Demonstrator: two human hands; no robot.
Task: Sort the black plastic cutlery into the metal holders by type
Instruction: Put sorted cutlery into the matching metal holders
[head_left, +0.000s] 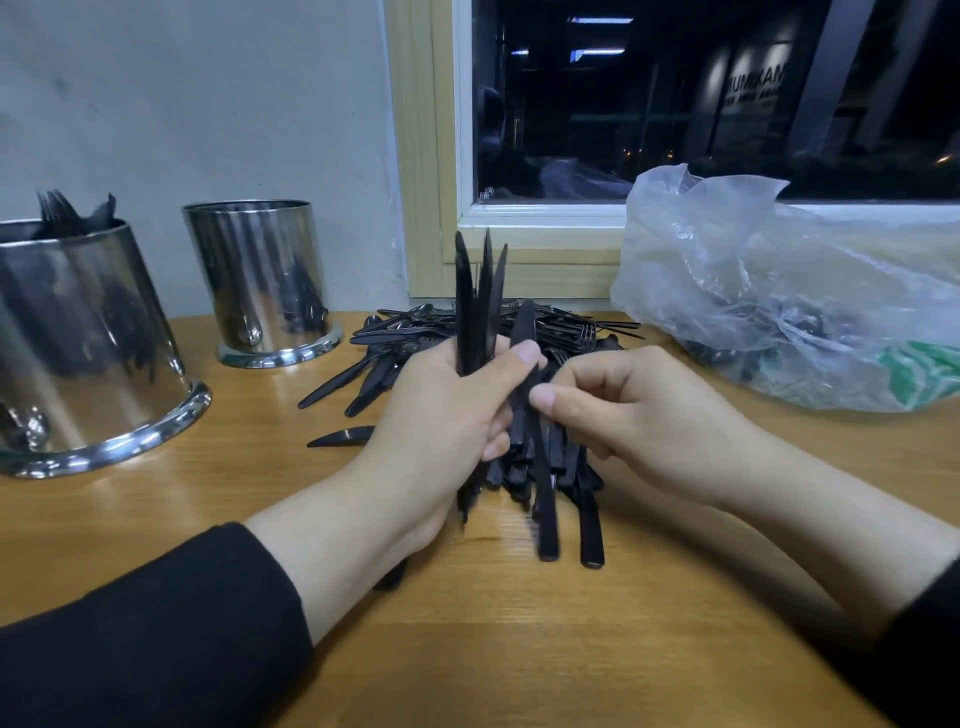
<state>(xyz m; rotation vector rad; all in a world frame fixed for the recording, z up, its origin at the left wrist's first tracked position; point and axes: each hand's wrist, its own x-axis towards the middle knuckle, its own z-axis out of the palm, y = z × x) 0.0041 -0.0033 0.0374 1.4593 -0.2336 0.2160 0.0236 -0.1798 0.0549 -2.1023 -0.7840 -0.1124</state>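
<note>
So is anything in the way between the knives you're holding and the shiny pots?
Nothing visible. The left hand holds the knives upright, and only bare table lies between them and the two metal holders to the left.

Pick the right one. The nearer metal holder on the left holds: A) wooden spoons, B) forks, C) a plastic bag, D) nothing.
B: black fork tines stick up above the rim of the nearer metal holder, while the clear plastic bag lies on the table at the far right.
</note>
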